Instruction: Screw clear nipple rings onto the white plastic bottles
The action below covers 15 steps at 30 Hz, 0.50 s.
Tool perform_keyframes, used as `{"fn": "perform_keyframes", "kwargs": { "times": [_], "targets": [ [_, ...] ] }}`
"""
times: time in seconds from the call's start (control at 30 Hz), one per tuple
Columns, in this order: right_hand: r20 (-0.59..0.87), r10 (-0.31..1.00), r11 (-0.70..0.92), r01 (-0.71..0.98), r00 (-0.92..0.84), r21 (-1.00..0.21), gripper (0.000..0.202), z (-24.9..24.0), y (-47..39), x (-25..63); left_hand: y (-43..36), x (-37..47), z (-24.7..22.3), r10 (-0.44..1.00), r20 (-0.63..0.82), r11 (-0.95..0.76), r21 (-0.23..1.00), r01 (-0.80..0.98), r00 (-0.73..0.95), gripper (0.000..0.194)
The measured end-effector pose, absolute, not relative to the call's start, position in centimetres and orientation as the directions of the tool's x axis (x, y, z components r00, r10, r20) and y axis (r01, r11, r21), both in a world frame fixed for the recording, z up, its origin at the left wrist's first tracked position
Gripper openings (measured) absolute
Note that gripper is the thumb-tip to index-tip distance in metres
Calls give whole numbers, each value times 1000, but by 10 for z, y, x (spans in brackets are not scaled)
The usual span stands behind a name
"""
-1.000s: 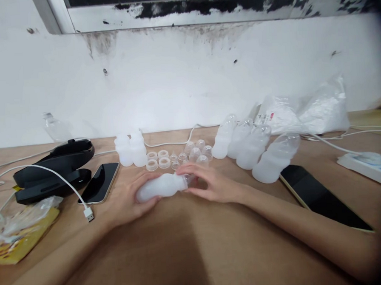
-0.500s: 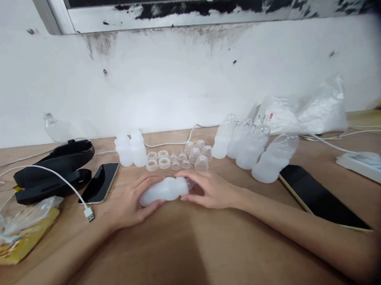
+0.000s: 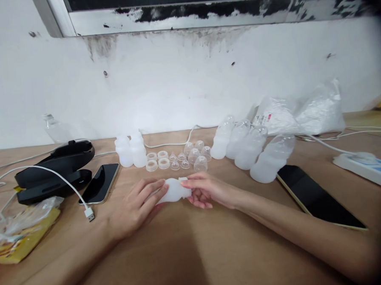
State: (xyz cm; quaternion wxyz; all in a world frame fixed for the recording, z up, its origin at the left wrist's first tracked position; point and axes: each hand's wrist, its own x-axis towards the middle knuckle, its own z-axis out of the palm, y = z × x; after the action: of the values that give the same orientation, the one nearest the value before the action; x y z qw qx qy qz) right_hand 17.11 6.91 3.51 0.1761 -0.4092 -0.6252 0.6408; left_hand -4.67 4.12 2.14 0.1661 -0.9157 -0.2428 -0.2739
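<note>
The left hand (image 3: 136,205) is clasping a sideways white bottle (image 3: 173,191), hiding its base; the right hand (image 3: 208,190) is pinching the neck end, covering the tip. Clear domes (image 3: 194,154) are sitting just behind, tabletop (image 3: 171,254) stretching out in front.

The left hand (image 3: 139,205) was bare, its long, slim fingers tapering to rounded tips. The right hand (image 3: 208,188) was bare as well, with a slender thumb and a narrow wrist. The left forearm (image 3: 75,251) was uncovered to the lower edge of the view, broadening from the wrist. The right forearm (image 3: 279,220), likewise uncovered, was slim and widened gradually toward the elbow, where dark blur hid its outline.
</note>
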Motion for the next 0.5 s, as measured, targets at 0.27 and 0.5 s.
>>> {"fn": "perform_keyframes", "kwargs": {
  "times": [0.27, 0.5],
  "targets": [
    [326, 906, 373, 871, -269, -319, 41, 53, 86, 190, 54, -54, 4, 616, 645, -718, 224, 659, 452, 36],
    [236, 953, 187, 982, -190, 36, 39, 21, 98, 203, 63, -59, 3, 789, 566, -552, 483, 680, 239, 33]
  ]
}}
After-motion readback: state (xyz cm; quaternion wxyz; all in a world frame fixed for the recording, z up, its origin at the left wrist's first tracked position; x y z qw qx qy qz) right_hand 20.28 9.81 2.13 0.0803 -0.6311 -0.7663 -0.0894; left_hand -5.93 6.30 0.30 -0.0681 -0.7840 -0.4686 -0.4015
